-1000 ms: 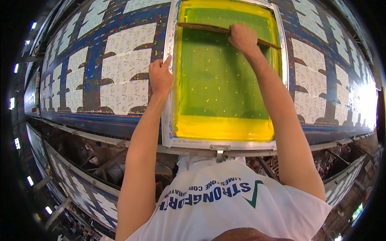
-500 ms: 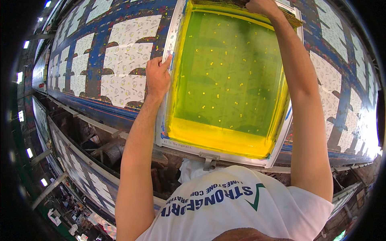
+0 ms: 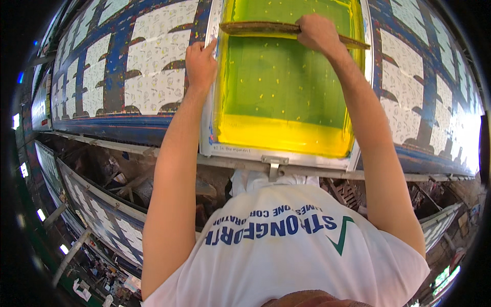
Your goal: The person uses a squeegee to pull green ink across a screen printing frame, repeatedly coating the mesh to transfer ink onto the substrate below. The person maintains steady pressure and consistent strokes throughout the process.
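A screen printing frame (image 3: 205, 123) with pale metal sides lies before me, its green mesh (image 3: 276, 87) dotted with small yellow spots. Yellow ink (image 3: 286, 137) pools in a band along its near end. My right hand (image 3: 319, 35) is closed on the top of a long wooden squeegee (image 3: 261, 27), which spans nearly the whole width of the mesh. At the frame's left side, my left hand (image 3: 201, 64) rests with the index finger stretched along the rim; its other fingers are loosely curled and hold nothing.
The frame sits on a long blue printing table (image 3: 115, 123) stained with colour. White printed fabric pieces (image 3: 156, 82) lie on it to the left, and more fabric pieces (image 3: 401, 77) to the right. A metal bracket (image 3: 274, 162) juts from the frame's near edge. Another table (image 3: 97, 204) runs behind at lower left.
My right hand has drawn the squeegee from the far end of the mesh toward me. My left hand stays at the frame's left side. The whole view has shifted slightly.
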`<state>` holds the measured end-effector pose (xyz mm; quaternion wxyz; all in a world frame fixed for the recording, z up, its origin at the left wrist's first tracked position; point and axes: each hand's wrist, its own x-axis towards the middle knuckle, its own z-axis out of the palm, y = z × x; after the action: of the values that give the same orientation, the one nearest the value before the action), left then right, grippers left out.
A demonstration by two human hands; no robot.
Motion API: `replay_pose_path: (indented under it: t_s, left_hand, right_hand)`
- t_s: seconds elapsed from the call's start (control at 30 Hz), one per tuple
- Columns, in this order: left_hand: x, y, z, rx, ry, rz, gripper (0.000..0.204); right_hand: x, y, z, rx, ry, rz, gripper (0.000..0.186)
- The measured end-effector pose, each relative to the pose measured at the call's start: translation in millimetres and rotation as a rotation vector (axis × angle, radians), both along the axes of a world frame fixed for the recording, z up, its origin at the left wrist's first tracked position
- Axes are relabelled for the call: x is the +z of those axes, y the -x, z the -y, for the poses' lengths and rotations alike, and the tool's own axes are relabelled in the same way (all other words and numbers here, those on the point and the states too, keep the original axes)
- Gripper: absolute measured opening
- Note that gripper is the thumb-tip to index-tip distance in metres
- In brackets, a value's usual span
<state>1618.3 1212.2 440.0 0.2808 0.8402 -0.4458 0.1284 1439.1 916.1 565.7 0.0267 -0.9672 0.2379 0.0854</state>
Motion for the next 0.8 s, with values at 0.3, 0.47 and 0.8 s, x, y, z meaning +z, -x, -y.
replay_pose_path:
  t_s: [0.3, 0.47, 0.8]
  left_hand:
    - [-13.0, -4.4, -0.5, -0.012, 0.011, 0.037, 0.039]
    - [-13.5, -5.8, 1.6, -0.016, 0.016, 0.018, 0.036]
    - [-15.4, -2.4, -0.5, 0.003, 0.022, 0.045, 0.043]
  right_hand:
    - [6.3, 147.7, -186.3, -0.088, -0.116, -0.044, 0.030]
    - [9.6, 186.7, -244.6, -0.087, -0.073, 0.060, 0.022]
    - [24.3, 184.0, -226.6, -0.089, -0.155, -0.031, 0.036]
